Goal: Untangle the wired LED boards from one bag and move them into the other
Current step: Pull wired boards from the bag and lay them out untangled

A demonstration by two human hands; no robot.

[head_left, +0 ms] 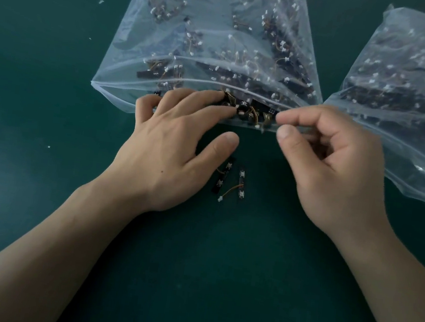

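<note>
here, both bare forearms come up from the bottom edge over the dark green table (41, 86). between the wrists two loose led boards (224, 175) lie flat on it, side by side, one trailing a short orange wire to a white plug (219, 199). the left hand (170, 150) lies palm down, fingers straight and spread, thumb stretched out to the right. its fingertips (214, 95) reach into the open mouth of the centre bag (207, 39) and touch the tangle of boards (249, 110) there, clasping nothing. the right hand (338, 171) is curled, thumb and forefinger pinching the near lip of that bag's mouth, the other fingers folded toward the palm. beyond, the centre bag is full of black boards and white plugs. the right bag (413, 105) lies just beside it, holding more of the same. any print on the boards is too small to read.
</note>
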